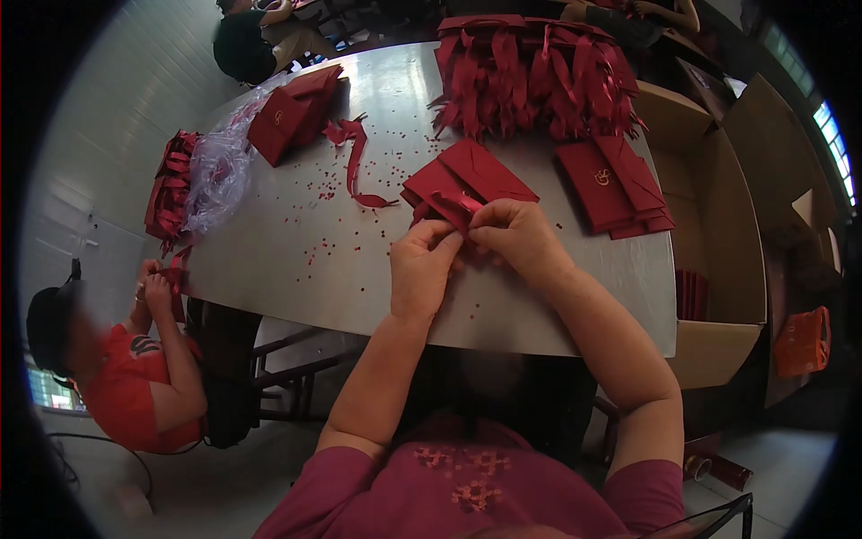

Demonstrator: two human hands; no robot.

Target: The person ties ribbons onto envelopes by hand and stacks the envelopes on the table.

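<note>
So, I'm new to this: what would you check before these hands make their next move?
- Left hand and right hand both at the red ribbon: ok, fingertips pinched close together.
- Knot finished: cannot tell, fingers cover it.
- Red paper bag lying on the table: ok, just beyond the fingers.
- Tabletop free of bits: not ok, small red dots are scattered about.
- Loose ribbon strip clear of the hands: ok, it lies apart.
- Cardboard box open: ok.
</note>
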